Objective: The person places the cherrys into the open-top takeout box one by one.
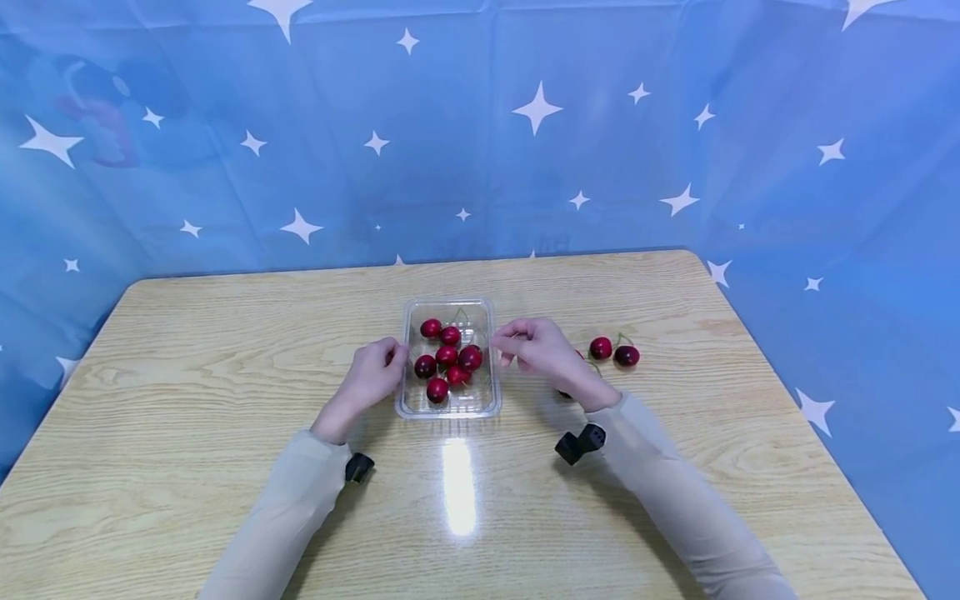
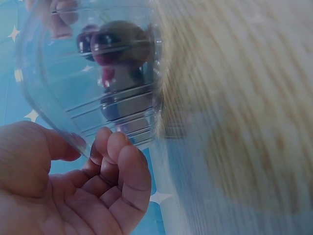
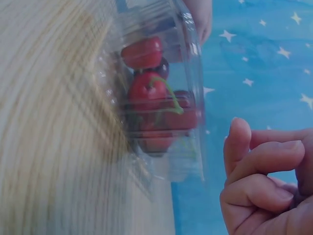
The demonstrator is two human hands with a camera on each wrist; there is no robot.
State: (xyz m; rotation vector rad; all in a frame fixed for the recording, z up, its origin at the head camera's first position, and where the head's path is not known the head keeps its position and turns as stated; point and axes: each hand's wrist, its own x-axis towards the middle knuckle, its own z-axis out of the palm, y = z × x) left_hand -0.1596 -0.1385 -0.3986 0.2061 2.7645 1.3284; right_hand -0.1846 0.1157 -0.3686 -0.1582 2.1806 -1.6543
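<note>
A clear plastic container [image 1: 448, 414] stands on the table with several dark red cherries [image 1: 470, 357] inside, some with green stems. My left hand [image 1: 375, 372] is at its left side. In the left wrist view the thumb and curled fingers of that left hand [image 2: 105, 188] pinch the container's rim [image 2: 36, 100]. Close by the right rim is my right hand [image 1: 543, 348], holding nothing. The right wrist view has this right hand [image 3: 271, 178] apart from the container [image 3: 195, 63], its fingers loosely bent.
Loose cherries [image 1: 627, 356] lie on the wooden table [image 1: 225, 358] to the right, some partly hidden behind my right hand and wrist. A blue cloth with white stars [image 1: 480, 167] hangs behind the table. Light glares off the tabletop in front of the container.
</note>
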